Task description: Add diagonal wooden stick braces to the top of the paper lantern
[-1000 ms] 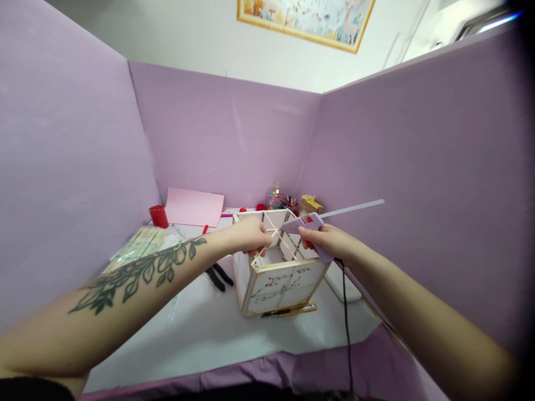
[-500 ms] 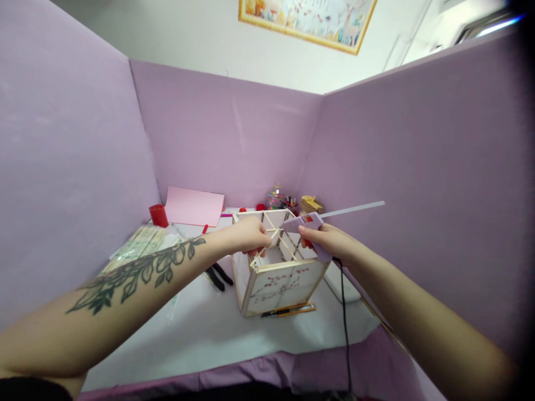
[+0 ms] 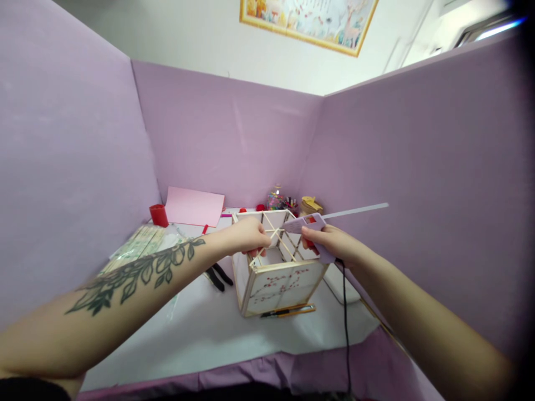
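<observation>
A box-shaped frame of thin wooden sticks (image 3: 288,266) with white panels stands on the table, its front panel dotted with red marks. Crossed sticks span its open top. My left hand (image 3: 251,236) is closed over the top's left side, pinching a thin wooden stick (image 3: 271,230) near the crossing; its fingertips are partly hidden. My right hand (image 3: 330,240) grips a lilac hot glue gun (image 3: 307,223) with a red trigger. The gun's nozzle points left, close to the crossing, and a long white glue stick (image 3: 355,211) sticks out behind it.
Black-handled pliers (image 3: 218,277) lie left of the frame, and a craft knife (image 3: 288,311) lies before it. Pink paper (image 3: 195,206), a red container (image 3: 159,215) and a jar of colourful bits (image 3: 275,197) are farther back. The gun's black cord (image 3: 346,323) hangs over the front edge. Purple panels (image 3: 229,139) surround the table.
The glue gun and my right hand have shifted very slightly to the right. My left hand keeps its place on the frame.
</observation>
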### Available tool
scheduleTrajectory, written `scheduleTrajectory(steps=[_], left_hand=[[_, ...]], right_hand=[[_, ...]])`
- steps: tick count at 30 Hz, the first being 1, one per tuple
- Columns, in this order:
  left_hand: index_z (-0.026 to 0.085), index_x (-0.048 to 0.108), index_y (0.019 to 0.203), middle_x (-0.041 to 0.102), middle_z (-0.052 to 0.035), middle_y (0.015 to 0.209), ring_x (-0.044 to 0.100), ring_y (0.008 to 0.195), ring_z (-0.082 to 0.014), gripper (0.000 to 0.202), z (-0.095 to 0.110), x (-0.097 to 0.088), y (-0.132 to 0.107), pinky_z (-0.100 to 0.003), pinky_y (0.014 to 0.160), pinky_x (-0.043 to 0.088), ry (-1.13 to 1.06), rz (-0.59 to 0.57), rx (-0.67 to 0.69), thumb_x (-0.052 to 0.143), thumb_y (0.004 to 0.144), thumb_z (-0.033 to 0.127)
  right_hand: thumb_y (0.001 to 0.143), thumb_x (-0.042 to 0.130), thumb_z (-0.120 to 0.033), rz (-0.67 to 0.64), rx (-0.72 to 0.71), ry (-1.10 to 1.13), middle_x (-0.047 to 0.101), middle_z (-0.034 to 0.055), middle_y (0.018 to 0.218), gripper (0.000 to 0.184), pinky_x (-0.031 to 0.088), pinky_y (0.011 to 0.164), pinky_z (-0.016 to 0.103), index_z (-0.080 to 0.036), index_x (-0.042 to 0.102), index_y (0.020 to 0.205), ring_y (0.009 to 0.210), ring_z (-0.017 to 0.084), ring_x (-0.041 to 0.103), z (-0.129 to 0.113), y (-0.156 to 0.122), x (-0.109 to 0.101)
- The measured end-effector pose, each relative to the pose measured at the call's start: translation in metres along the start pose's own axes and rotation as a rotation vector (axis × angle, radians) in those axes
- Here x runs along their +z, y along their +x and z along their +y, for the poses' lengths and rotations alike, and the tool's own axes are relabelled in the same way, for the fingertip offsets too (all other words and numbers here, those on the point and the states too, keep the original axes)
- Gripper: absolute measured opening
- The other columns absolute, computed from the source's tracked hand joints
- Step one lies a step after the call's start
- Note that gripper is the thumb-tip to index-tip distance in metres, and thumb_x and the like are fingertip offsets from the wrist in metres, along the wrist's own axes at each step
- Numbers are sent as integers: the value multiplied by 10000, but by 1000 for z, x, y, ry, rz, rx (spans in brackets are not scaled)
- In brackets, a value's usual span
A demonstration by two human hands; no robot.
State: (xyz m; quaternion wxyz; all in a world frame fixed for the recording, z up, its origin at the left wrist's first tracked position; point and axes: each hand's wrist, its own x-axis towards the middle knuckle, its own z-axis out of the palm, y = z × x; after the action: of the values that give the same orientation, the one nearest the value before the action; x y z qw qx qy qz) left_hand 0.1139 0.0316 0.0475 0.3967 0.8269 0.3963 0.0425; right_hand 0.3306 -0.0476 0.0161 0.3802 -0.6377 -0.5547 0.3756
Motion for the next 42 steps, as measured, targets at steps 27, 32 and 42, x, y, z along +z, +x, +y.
scheduleTrajectory(steps=[27, 32, 42], left_hand=[[176, 540, 611, 627, -32, 578, 547, 476, -129, 71, -12, 0, 17, -224, 413, 372, 118, -17, -7, 527, 607, 246], [172, 539, 599, 619, -27, 573, 530, 464, -116, 73, -11, 0, 17, -218, 415, 367, 133, -26, -9, 528, 609, 244], [168, 554, 605, 616, -33, 578, 506, 465, -120, 80, -5, -2, 13, -234, 433, 362, 180, -26, -20, 536, 628, 242]], right_hand=[[748, 644, -577, -1, -29, 87, 603, 41, 677, 411, 349, 533, 280, -177, 610, 659, 562, 134, 480, 5, 1, -2], [741, 649, -586, 5, -32, 82, 594, 38, 657, 426, 345, 520, 274, -170, 610, 656, 553, 131, 477, 5, 0, -1], [766, 630, -572, 5, -31, 52, 606, 42, 663, 417, 345, 522, 268, -171, 613, 654, 566, 136, 485, 6, 1, -1]])
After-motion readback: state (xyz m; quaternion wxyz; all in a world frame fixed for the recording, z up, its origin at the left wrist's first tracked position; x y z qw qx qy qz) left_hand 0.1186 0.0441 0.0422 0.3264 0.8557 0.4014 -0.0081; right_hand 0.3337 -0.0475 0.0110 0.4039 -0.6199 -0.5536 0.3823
